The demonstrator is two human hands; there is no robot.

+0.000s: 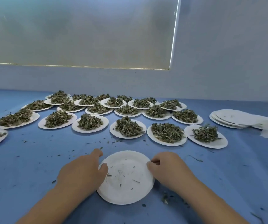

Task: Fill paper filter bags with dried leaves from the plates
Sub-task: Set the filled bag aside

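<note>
Fingers curled, left hand [83,172] and right hand [167,167] pinch opposite rims of a nearly bare round white paper plate [126,191] on the blue tabletop [33,167]; dried green leaves [128,128] heap further paper plates [220,143] just beyond.

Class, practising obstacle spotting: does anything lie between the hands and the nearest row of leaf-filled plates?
Nothing visible: only leaf crumbs on the blue cloth lie between. The left hand and right hand hold the near-empty plate.

Dim bluish light; soft wide-angle blur
</note>
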